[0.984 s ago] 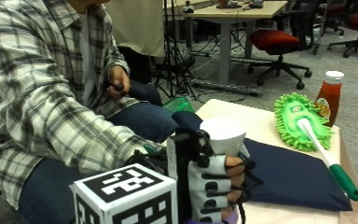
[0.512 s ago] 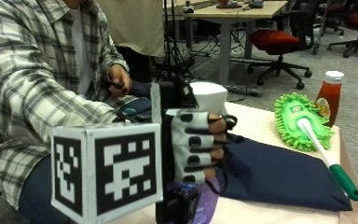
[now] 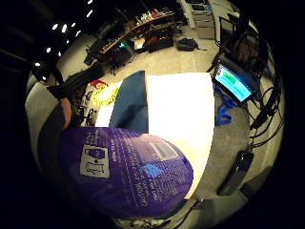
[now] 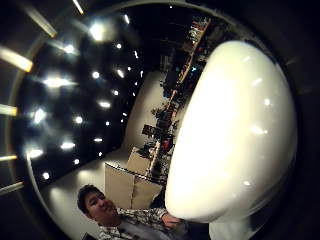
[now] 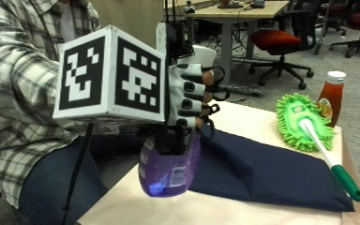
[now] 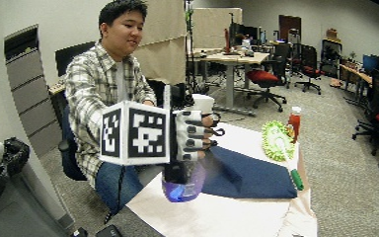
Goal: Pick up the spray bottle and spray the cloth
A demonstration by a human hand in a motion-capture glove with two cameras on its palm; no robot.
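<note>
In the outside view my gloved right hand (image 5: 189, 96) grips the neck of a purple spray bottle (image 5: 168, 168) with a white head (image 5: 202, 54). The bottle hangs upright in the air above the near left part of the table (image 5: 168, 211). A dark blue cloth (image 5: 273, 171) lies flat on the table just right of the bottle. The wide outside view shows the same: hand (image 6: 193, 136), bottle (image 6: 183, 185), cloth (image 6: 248, 173). The bottle's purple body (image 3: 128, 174) fills much of the little finger side palm view, with the cloth (image 3: 131, 105) below it. Its white head (image 4: 235, 135) fills the thumb side palm view.
A green fluffy duster (image 5: 302, 122) with a white and green handle lies along the cloth's far right side. A red sauce bottle (image 5: 331, 96) stands behind it at the table's corner. My bare left hand stays near my lap. Office chairs and desks stand beyond the table.
My hand has lifted the spray bottle from just above the table to chest height, and it now hangs left of the cloth's near edge. The cloth and duster have not moved.
</note>
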